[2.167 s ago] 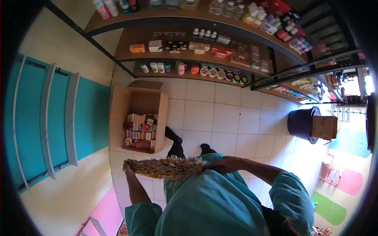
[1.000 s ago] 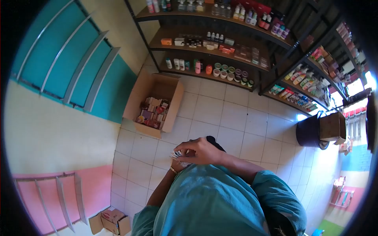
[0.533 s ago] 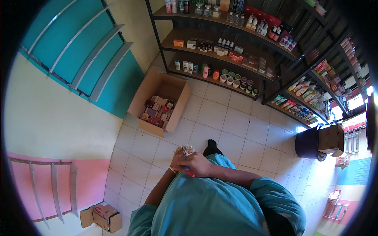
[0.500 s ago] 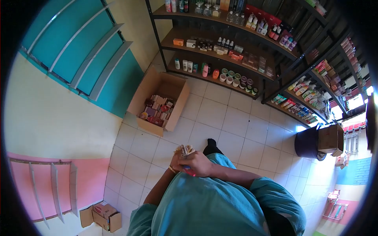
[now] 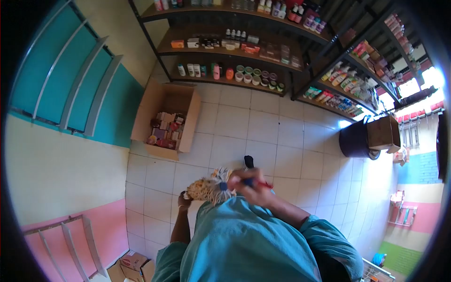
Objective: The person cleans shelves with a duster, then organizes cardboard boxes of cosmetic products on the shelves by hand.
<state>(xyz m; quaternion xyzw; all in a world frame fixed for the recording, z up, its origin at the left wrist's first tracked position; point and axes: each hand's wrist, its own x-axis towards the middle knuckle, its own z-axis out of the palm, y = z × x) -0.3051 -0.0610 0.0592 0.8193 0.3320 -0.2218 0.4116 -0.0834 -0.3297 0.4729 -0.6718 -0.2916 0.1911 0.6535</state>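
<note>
A feather duster (image 5: pixel 203 190) with shaggy tan and grey-white feathers lies crosswise in front of my teal shirt, above the floor. My right hand (image 5: pixel 251 184) is wrapped round its handle, which shows blue near the feathers and red at the far end; this hand is smeared by motion. My left hand (image 5: pixel 184 202), with a band at the wrist, is closed at the far tip of the feathers, which partly cover its fingers.
An open cardboard box (image 5: pixel 191 127) of small packages stands on the tiled floor (image 5: pixel 230 141). Dark-framed shelves (image 5: pixel 225 49) hold bottles, jars and boxes. To the right is a dark purple tub (image 5: pixel 354 140) with a carton (image 5: pixel 383 134). Another small box (image 5: pixel 131 263) sits lower left.
My hands have moved apart: the right went rightward with the handle, the left went leftward along the feathers. The duster's feathers now show at full length. The view has shifted.
</note>
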